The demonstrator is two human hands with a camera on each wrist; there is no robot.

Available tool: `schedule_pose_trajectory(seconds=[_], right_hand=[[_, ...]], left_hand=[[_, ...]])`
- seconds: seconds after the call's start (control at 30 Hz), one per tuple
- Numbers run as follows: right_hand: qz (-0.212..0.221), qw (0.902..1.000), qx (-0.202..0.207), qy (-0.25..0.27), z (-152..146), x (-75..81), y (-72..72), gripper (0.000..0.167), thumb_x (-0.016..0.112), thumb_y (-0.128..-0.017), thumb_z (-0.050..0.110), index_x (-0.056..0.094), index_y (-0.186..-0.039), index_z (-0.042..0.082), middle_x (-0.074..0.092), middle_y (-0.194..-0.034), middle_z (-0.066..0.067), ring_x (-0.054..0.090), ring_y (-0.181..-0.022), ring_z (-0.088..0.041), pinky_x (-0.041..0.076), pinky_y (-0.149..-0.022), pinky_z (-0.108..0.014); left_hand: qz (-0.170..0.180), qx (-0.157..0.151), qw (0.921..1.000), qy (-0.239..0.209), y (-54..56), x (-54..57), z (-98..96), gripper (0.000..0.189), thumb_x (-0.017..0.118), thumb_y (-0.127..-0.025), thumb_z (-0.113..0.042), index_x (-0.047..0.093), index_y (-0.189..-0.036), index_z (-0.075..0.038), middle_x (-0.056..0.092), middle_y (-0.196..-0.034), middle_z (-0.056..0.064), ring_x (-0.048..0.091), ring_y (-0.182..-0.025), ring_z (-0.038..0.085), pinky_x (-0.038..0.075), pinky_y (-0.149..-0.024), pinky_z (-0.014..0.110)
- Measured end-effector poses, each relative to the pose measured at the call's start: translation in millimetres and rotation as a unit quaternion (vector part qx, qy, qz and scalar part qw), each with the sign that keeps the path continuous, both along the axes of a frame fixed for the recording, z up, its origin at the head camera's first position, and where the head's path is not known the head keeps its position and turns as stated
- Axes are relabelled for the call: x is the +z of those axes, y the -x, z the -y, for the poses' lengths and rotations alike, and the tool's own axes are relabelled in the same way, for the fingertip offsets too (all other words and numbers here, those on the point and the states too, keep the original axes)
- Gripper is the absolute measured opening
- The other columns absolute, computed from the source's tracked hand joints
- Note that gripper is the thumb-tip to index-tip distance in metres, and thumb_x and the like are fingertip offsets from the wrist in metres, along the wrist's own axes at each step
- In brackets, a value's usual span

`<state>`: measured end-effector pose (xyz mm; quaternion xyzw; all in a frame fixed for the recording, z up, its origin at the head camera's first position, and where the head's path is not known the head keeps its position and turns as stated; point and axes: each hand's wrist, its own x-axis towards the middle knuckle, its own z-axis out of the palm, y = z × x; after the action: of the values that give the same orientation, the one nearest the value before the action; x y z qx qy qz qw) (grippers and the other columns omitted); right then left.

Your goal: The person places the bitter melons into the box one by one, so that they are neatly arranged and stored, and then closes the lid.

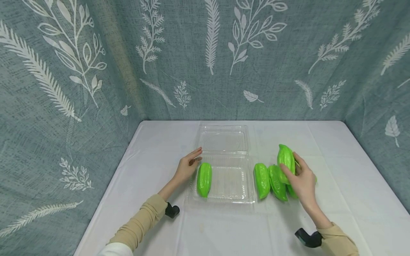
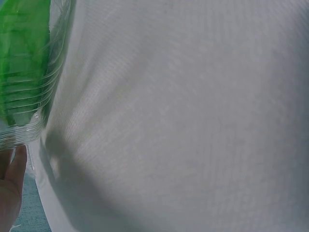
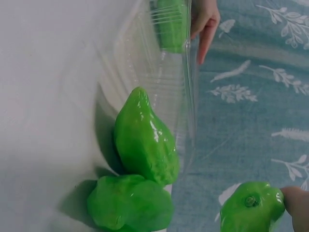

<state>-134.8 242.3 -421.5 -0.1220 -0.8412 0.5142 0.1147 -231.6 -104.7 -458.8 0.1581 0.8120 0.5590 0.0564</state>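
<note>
**One green gourd lifted while the clear box is steadied**

A glossy green, ridged, pear-shaped plastic gourd (image 1: 286,160) is held clear of the table by the right hand (image 1: 302,181), the fingers and thumb being curled round its lower half so that its pointed end stands upward. In the right wrist view the stem end of this gourd (image 3: 252,207) is seen with a fingertip (image 3: 295,205) against it. It has been taken from a small cluster: two more green gourds (image 1: 262,180) (image 1: 277,182) lie side by side on the white tablecloth (image 1: 336,192), just to the right of the clear hinged plastic clamshell box (image 1: 235,190), where they are within easy reach of that hand.

The box lies open, its lid (image 1: 224,138) folded flat away from the person, so that the tray is left free from above. One green gourd (image 1: 204,179) already lies lengthwise along the tray's left wall, which leaves the rest of the tray floor bare beside it.

The left hand (image 1: 188,166) is rested at the box's left rear corner with the fingers nearly straight and close together, touching the rim; nothing is gripped by it. By this placing the light box is judged to be kept from sliding. In the left wrist view only the tray's ribbed corner (image 2: 29,128) and part of the hand are shown.
</note>
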Motion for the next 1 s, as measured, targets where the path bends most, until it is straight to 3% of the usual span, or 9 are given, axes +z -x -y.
schedule_pose_trajectory(seconds=[0.17,0.47,1.0], right_hand=[[-0.005,0.9999,0.008,0.009,3,0.1,0.8,0.068,0.063,-0.091,0.023,0.03,-0.146,-0.002,0.031,-0.15,-0.024,0.037,-0.134,-0.041,0.04,-0.095,-0.019],[0.01,0.9998,0.014,0.012,10,2.9,2.0,0.069,0.063,-0.091,0.023,0.029,-0.146,0.0,0.027,-0.153,-0.022,0.032,-0.138,-0.039,0.036,-0.106,-0.033],[0.005,0.9988,0.03,0.039,25,5.7,5.4,0.067,0.063,-0.091,0.021,0.03,-0.146,0.0,0.028,-0.153,-0.021,0.031,-0.138,-0.038,0.036,-0.108,-0.034]], left_hand=[[-0.004,0.001,1.0,0.003,-0.6,1.5,-0.8,0.04,0.043,-0.091,0.012,0.047,-0.131,0.013,0.039,-0.147,0.021,0.056,-0.117,0.041,0.041,-0.109,0.048],[-0.007,0.0,1.0,0.001,-0.4,1.5,-1.7,0.04,0.044,-0.09,0.013,0.046,-0.13,0.014,0.04,-0.146,0.022,0.057,-0.117,0.041,0.044,-0.106,0.045],[0.0,-0.002,1.0,0.004,0.2,0.3,-1.1,0.041,0.043,-0.091,0.013,0.046,-0.131,0.013,0.038,-0.148,0.021,0.056,-0.118,0.041,0.041,-0.108,0.047]])
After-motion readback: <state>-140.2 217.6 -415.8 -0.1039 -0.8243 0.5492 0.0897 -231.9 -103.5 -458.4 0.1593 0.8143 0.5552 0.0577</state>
